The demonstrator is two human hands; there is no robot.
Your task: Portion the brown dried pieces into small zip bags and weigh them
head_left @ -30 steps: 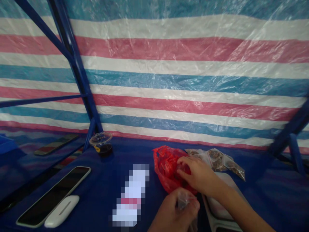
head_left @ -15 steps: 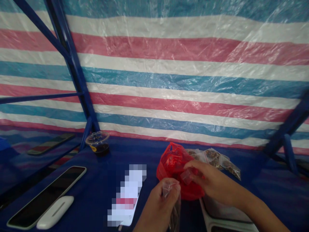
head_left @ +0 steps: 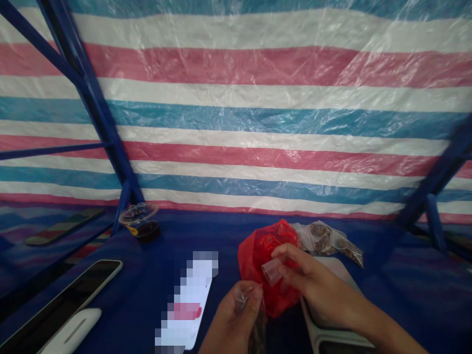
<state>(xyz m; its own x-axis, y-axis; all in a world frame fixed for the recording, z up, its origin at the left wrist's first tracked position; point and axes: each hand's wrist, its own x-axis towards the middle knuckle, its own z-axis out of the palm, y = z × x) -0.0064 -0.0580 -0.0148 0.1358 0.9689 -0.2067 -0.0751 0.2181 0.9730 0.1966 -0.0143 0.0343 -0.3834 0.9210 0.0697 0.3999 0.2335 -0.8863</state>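
My left hand (head_left: 236, 314) is closed around a small clear plastic bag (head_left: 258, 329) with dark bits inside, pinched near its top. Between the fingers of my right hand (head_left: 306, 275) is a short clear plastic tube (head_left: 272, 273), tilted, with its open end toward the left. A crumpled red plastic bag (head_left: 254, 248) stands right behind both hands, and the tube is in front of it. What lies inside the red bag cannot be made out. Under my right forearm is a flat light-grey device (head_left: 337, 268) with a dark panel, partly hidden.
Several small clear bags of brown pieces (head_left: 324, 238) lie behind my right hand. Left of me are a lit phone (head_left: 188, 305), a dark-screened phone (head_left: 70, 300), a white case (head_left: 73, 329) and a lidded cup of dark liquid (head_left: 142, 223). A blue frame (head_left: 110, 132) borders the table before a striped sheet.
The right hand has shifted a little left, bringing the tube out in front of the red bag. The left hand has sunk slightly, still gripping its bag. The view has moved a bit.
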